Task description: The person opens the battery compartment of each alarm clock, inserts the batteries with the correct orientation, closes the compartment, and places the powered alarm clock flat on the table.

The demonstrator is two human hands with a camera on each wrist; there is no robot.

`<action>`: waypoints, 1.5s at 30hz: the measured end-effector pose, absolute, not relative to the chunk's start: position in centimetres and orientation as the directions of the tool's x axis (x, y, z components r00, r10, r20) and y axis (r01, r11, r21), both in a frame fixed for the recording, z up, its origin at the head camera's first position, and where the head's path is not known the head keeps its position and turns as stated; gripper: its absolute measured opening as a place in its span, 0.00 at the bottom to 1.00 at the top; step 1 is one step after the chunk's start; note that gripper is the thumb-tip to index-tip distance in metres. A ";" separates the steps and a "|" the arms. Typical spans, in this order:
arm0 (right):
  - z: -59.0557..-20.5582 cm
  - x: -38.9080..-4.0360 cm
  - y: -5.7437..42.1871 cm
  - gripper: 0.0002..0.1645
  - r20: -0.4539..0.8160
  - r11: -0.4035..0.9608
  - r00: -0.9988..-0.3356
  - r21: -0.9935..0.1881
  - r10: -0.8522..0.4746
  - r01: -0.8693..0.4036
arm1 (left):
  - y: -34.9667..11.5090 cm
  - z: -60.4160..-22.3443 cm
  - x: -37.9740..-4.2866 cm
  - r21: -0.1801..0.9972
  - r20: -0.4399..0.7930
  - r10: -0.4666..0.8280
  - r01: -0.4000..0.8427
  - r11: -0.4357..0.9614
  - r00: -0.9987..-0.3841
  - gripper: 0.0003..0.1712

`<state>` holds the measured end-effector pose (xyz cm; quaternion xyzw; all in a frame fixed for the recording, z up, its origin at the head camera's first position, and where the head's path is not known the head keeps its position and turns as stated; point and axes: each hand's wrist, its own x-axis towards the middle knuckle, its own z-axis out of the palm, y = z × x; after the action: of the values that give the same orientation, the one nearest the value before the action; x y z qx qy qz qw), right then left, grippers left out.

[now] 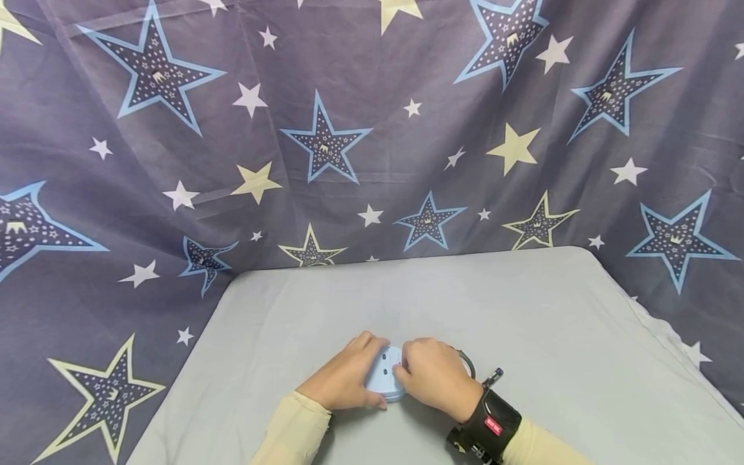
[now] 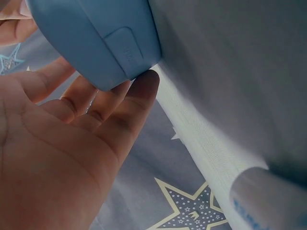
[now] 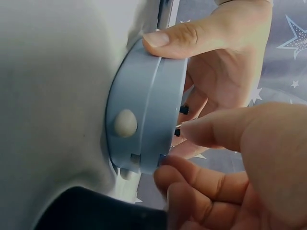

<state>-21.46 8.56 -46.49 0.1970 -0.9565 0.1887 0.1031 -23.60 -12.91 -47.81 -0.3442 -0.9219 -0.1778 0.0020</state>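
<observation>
A light blue rounded plastic case (image 1: 380, 381) stands on the bed-like grey surface, between both hands. Its face carries small black pegs (image 3: 183, 110), and a whitish oval knob (image 3: 125, 123) sits on its curved side. My left hand (image 1: 347, 374) grips the case from the left, thumb on the near edge and fingers round the far side. The left wrist view shows a raised tab (image 2: 125, 50) on the case wall, with fingertips right below it. My right hand (image 1: 437, 374) has its thumb at a black peg and its curled index finger at a small blue piece on the case's edge.
Grey cloth (image 1: 506, 303) covers the flat surface. A star-patterned curtain (image 1: 349, 77) hangs behind and along both sides. A black wrist strap (image 1: 491, 423) is on the right forearm, and a dark curved loop (image 1: 468, 363) shows behind the right hand.
</observation>
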 end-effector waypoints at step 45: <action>-48.0 -20.5 6.6 0.26 0.372 0.946 -0.901 -0.137 -0.226 -0.294 | -12.8 -48.1 -23.8 0.323 0.157 0.660 0.670 0.669 -0.735 0.57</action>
<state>-20.46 6.59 -48.00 0.1338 -0.9701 0.0953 0.1785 -23.78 -12.78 -48.11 -0.3640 -0.9134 -0.1820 0.0134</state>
